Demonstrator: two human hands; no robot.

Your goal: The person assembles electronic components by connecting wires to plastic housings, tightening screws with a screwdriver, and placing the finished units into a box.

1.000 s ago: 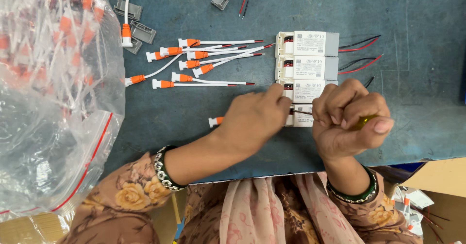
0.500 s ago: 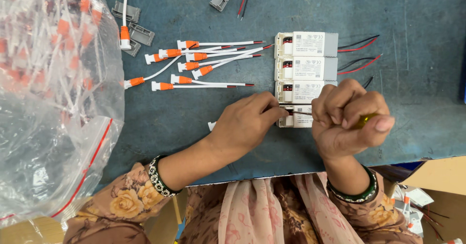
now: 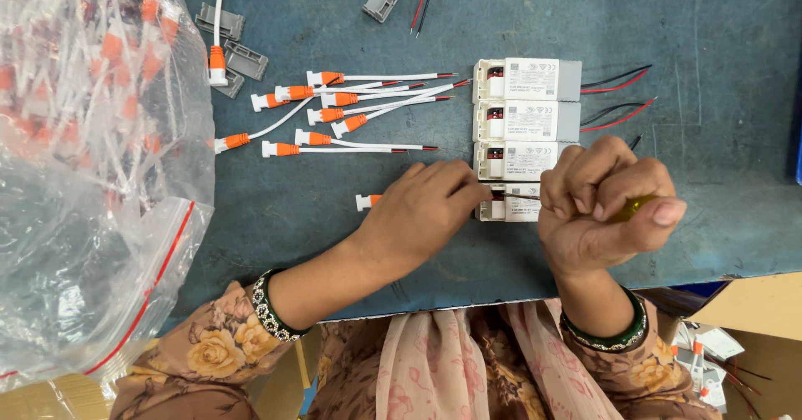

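Seen from above on a dark blue-grey worktable [image 3: 718,69]: a column of four white rectangular driver boxes, taken here as the landmark. Lowest of them, the bottom white box [image 3: 511,210], partly covered by the two hands. Left hand [image 3: 422,211] just left of that box, palm down, fingers pinched together at the box's left end on a white cable with an orange connector [image 3: 365,202] whose plug end pokes out from under the knuckles, further left. Right hand [image 3: 603,211] just right of the same box, curled tight around a screwdriver with a yellow-green handle [image 3: 628,208], thin shaft running left to the box's terminal end, tip hidden behind the left fingertips. Hands close, nearly meeting over the box, not clasped to each other. Above, the three other white boxes [image 3: 526,118] stacked edge to edge, red and black leads trailing off to their right. Left of the column, a loose bunch of white cables with orange plugs [image 3: 334,111], wire ends pointing toward the boxes. Further up and left, a few small grey plastic covers [image 3: 219,21]. Far left of everything, a big clear zip bag [image 3: 83,169] stuffed with more such cables.
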